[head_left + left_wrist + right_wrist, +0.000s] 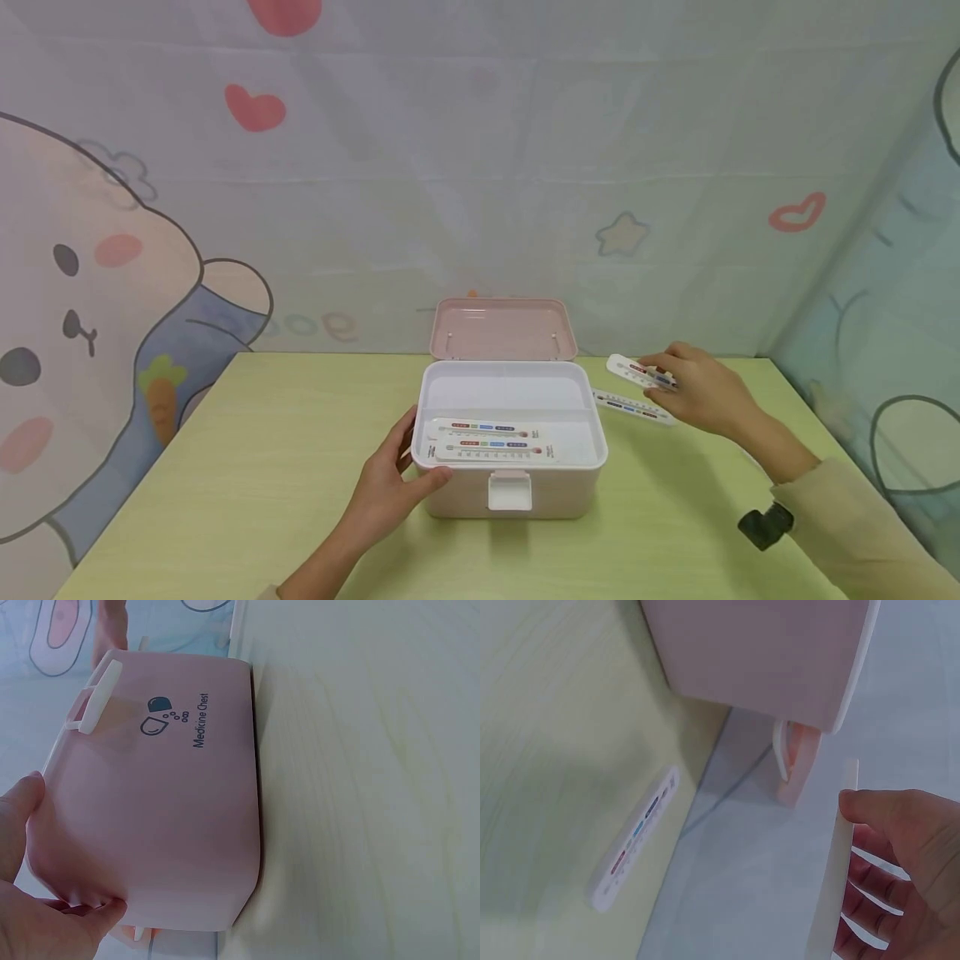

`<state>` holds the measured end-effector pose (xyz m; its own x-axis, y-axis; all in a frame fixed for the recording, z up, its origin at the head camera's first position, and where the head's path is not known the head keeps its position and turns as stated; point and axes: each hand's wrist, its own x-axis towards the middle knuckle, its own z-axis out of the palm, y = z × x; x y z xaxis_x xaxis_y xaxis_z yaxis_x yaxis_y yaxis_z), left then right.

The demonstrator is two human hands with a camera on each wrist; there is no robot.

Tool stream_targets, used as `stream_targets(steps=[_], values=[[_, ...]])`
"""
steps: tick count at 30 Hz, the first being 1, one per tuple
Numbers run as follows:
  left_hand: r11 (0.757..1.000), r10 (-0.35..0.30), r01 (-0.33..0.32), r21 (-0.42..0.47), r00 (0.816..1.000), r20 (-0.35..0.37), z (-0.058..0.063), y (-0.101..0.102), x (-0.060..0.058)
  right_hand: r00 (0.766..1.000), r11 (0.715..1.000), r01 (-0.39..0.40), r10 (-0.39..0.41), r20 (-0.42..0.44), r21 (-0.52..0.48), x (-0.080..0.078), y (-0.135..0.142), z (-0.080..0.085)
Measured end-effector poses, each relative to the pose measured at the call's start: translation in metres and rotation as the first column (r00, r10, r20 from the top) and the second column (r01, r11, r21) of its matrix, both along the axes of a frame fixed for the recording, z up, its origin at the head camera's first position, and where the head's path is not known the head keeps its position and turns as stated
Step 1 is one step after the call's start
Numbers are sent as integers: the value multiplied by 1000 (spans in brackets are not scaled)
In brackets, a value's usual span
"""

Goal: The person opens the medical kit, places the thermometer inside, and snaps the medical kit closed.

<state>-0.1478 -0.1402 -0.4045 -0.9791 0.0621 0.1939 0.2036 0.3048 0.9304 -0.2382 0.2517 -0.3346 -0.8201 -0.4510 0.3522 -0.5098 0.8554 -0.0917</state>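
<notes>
Head view: judged to be at the handling of a single thermometer (628,369), pinched between thumb and fingers of the right hand (693,387) and held raised off the table (300,467), to the right of the box (558,496); seen nearly edge-on in the right wrist view, apart from everything but the fingers; gripping the box at its front left corner with the left hand (390,479), with thumb at the front rim and other fingers curled round the side, probably to steady it; impossible to tell from this moment whether working into the box or out of it; calling next, either way, for a firm pinch and a steady box, plus a lift over the right rim if bound inside, or a flat lowering if bound for the table.

Around these, two more thermometers (491,451) lying printed side up in the front part of the box; another strip (633,407) lying flat on the table, between box and right hand, apart from the box in the right wrist view and easy to knock if passing low; lid (502,329) swung open at the back, beyond the direct path; pale latch (510,492) at the front; cartoon backdrop (480,167) hanging behind.
</notes>
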Motion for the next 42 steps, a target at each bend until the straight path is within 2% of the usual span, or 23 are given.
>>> stream_targets(steps=[6,15,23,42], values=[[1000,7,-7,-2,1000,10,0,1,0,998,999,-44,45,-33,19,4,-13,7],[1000,3,-3,-2,1000,10,1,0,1,996,995,-84,84,-15,52,8,-30,17],[1000,-6,6,2,1000,9,4,1,3,987,986,-155,157,-24,55,14,-49,26],[1000,-4,4,0,1000,8,3,1,3,956,953,-288,291,-24,91,18,-96,30]])
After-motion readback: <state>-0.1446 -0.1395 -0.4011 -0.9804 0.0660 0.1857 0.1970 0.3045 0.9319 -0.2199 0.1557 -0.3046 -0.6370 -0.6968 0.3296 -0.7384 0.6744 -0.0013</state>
